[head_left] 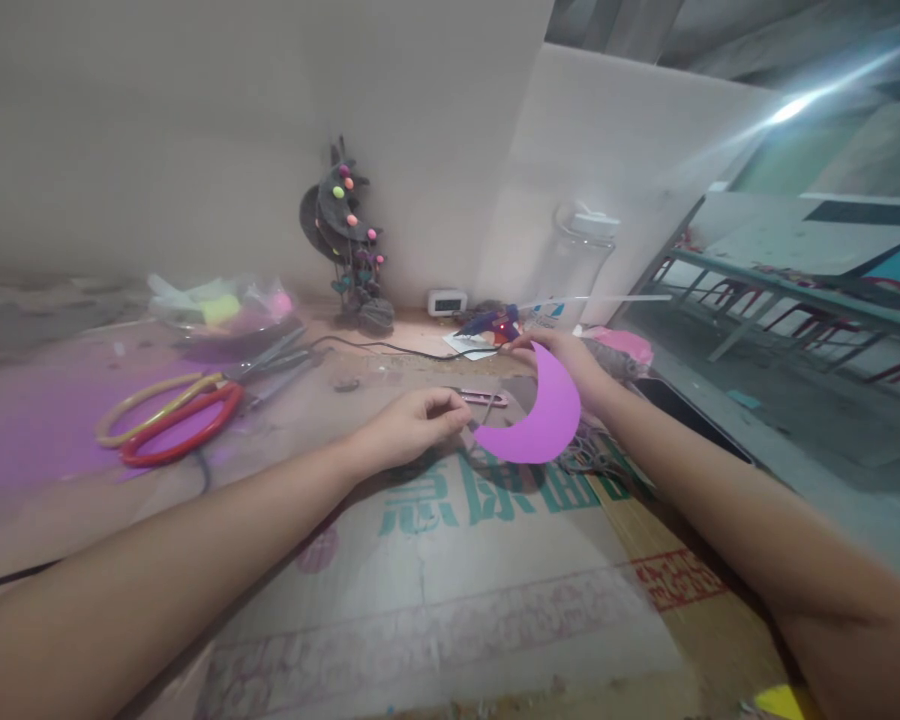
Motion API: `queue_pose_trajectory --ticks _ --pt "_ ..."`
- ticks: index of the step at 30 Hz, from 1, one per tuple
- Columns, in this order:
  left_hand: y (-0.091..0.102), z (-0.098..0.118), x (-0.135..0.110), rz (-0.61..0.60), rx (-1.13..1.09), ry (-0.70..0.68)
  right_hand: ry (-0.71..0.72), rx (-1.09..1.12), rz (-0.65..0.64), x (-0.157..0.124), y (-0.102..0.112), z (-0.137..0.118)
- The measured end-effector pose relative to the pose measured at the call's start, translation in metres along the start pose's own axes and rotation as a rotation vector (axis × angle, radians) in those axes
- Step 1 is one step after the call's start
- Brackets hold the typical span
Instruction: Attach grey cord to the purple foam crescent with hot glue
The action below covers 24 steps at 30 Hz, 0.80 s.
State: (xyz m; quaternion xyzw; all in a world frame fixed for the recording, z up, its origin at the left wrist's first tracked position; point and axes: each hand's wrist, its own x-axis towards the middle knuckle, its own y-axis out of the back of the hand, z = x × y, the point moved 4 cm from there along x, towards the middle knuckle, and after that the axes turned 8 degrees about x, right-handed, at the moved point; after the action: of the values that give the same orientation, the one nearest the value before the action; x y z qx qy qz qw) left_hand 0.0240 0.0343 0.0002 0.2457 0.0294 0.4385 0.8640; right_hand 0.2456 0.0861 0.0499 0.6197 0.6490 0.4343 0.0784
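A flat purple crescent moon (559, 415) is held up between my two hands, its face turned towards me. My left hand (427, 420) pinches at its lower tip, where a small dark bit shows by the fingertips. My right hand (555, 355) is closed at the upper tip, its fingers partly behind the piece. Just beyond my left fingers lies a pink utility knife (484, 398). A blue glue gun (491, 325) with a lit red light rests behind my right hand. Cords (592, 450) lie in a tangle under the crescent's right side.
Scissors (184, 420) with red and yellow handles lie left. Behind them is a plastic bag (221, 305) of bright pieces. A grey moon ornament (341, 230) with coloured balls stands against the back board, near a small digital clock (447, 302) and a clear bottle (577, 255). A black phone-like slab (690, 420) lies right.
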Motion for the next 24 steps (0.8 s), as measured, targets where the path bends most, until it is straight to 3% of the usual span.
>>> queue_pose_trajectory --ticks 4,11,14,18,24 --pt "0.003 -0.002 0.0 0.081 0.011 0.068 0.212 -0.029 -0.038 -0.004 -0.012 -0.017" --pt "0.008 -0.003 0.002 0.205 0.058 0.045 -0.088 0.585 -0.418 -0.03 -0.047 -0.044" --pt "0.009 -0.003 0.002 0.211 0.048 0.057 -0.156 0.609 -0.495 -0.032 -0.048 -0.046" --pt "0.009 -0.003 0.001 0.227 0.06 0.071 -0.207 0.553 -0.525 -0.029 -0.044 -0.041" --pt "0.006 -0.003 0.001 0.167 0.04 0.087 -0.167 0.553 -0.433 -0.025 -0.051 -0.032"
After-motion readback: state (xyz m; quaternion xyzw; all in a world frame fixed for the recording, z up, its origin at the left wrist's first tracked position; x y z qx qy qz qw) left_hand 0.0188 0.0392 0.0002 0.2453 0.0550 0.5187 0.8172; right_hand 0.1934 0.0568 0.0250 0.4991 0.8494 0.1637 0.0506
